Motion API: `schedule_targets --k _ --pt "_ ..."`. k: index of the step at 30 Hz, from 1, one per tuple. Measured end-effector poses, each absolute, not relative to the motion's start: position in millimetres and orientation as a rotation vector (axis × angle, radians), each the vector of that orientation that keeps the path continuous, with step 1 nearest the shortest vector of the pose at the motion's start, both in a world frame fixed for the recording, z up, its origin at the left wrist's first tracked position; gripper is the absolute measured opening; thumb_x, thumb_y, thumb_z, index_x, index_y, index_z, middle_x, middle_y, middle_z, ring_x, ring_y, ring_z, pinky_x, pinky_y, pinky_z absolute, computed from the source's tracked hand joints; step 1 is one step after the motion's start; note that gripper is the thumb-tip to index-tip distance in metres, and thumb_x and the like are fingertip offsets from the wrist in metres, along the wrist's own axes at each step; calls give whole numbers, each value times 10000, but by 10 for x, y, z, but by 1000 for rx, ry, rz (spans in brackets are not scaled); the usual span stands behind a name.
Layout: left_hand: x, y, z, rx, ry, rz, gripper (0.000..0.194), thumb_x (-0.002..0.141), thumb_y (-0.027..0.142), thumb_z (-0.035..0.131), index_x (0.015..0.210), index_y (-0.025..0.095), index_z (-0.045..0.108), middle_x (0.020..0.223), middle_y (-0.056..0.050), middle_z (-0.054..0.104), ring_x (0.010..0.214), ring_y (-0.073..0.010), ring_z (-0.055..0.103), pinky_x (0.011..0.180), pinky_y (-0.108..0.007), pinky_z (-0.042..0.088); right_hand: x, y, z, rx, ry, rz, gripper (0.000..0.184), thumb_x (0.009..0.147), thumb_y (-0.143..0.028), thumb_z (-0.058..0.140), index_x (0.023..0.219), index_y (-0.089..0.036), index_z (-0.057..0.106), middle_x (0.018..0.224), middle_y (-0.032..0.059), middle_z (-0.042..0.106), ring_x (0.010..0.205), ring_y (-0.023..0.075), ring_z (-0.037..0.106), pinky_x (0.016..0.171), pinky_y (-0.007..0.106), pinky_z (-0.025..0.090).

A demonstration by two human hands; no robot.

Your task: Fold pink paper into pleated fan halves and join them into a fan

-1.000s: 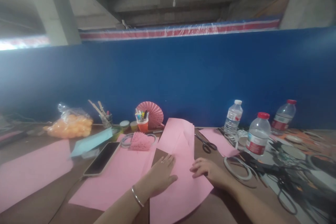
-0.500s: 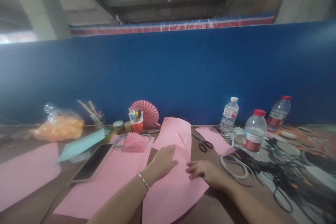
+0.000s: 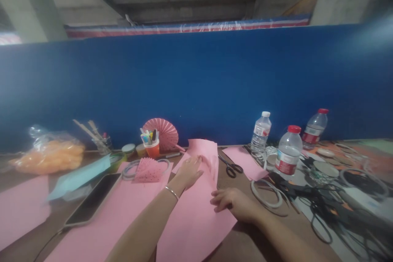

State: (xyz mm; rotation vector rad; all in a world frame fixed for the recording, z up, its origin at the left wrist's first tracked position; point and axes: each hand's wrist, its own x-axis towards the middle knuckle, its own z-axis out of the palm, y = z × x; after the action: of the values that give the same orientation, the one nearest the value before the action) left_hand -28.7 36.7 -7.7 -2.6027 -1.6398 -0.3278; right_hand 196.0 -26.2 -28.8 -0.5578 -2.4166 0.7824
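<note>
A long pink sheet of paper (image 3: 196, 221) lies in front of me, its far end curling up a little. My left hand (image 3: 188, 173) rests flat on its upper part, fingers stretched forward, a ring on one finger and a bangle at the wrist. On the paper's right edge lie the fingertips of my right hand (image 3: 231, 202), slightly bent and apart. Black-handled scissors (image 3: 232, 168) lie just beyond that edge. To the left, a folded pink piece with holes (image 3: 149, 170) sits on another pink sheet (image 3: 129, 208).
A phone (image 3: 93, 199), a blue-green sheet (image 3: 80, 176) and a bag of orange stuff (image 3: 50, 153) are left. Behind stand a pink paper fan (image 3: 166, 133) and a cup of pens (image 3: 151, 147). Bottles (image 3: 289, 151), cables (image 3: 322, 200) and a small pink sheet (image 3: 242, 161) lie right.
The view has turned slightly, shifting things leftward. My left hand has slid a little farther up the paper toward its far end. My right hand stays at the right edge.
</note>
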Motion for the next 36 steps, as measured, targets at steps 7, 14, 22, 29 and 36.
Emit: schedule_targets --k 7,14,22,29,36 --pt "-335 347 52 -2563 -1585 -408 537 811 303 399 1318 188 264 1389 -103 254 1264 -251 208 1007 -432 187 1971 -334 -210 -557 -2434 717 170 724 -258 573 841 -220 690 960 68 665 999 188 549 895 337 384" --pt "-581 -276 349 -2989 -1501 -700 323 844 318 337 1085 220 530 1170 -54 500 1087 -177 424 971 -329 284 1943 -442 -108 -857 -2468 439 237 829 -307 444 761 -199 644 802 35 662 829 161 567 871 320 313" --pt "-1024 -833 354 -3402 -1716 -1440 679 695 633 406 1176 155 443 1110 -115 518 972 -240 485 831 -361 383 1979 -340 -281 -1439 -2075 465 451 815 -440 360 498 -149 495 484 -5 486 490 128 436 456 232 209" --pt "-821 -939 280 -3101 -2217 -1011 455 671 315 566 1113 222 512 1048 -13 598 927 -203 537 802 -303 406 2018 -313 -292 -1385 -2014 605 452 789 -487 368 553 -145 545 534 7 542 542 166 476 482 231 287" --pt "-811 -884 217 -2973 -2266 -867 315 578 212 603 892 201 578 857 24 630 810 -179 563 708 -267 419 2177 -298 -122 -1333 -2210 889 288 662 -385 573 601 -108 626 602 13 616 599 171 531 531 230 377"
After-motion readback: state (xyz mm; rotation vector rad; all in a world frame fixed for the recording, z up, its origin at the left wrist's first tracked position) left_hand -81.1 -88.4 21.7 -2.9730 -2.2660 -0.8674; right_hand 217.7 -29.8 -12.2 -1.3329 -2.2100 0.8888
